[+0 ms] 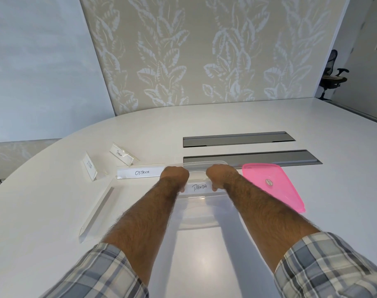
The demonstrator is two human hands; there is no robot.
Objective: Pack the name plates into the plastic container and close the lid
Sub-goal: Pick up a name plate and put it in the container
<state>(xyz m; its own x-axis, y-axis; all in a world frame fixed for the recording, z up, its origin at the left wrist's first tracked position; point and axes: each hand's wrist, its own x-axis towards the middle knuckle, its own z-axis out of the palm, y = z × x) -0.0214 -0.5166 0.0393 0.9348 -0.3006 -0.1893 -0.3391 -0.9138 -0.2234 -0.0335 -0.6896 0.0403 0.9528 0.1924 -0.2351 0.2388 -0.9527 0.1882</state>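
Here we hold the PANDA name plate (199, 187) by its two ends. The left hand (174, 176) and the right hand (221, 175) each have their grip curled around one end, low over the open plastic container (197, 220). We cannot tell if the plate touches the bottom. Packing is only starting, we judge: the OSTRICH plate (140, 172) and others lie on the desk (204, 265) at the left. Next we should lay this plate flat inside and release it. The pink lid (271, 186) lies just beside the container, at its right.
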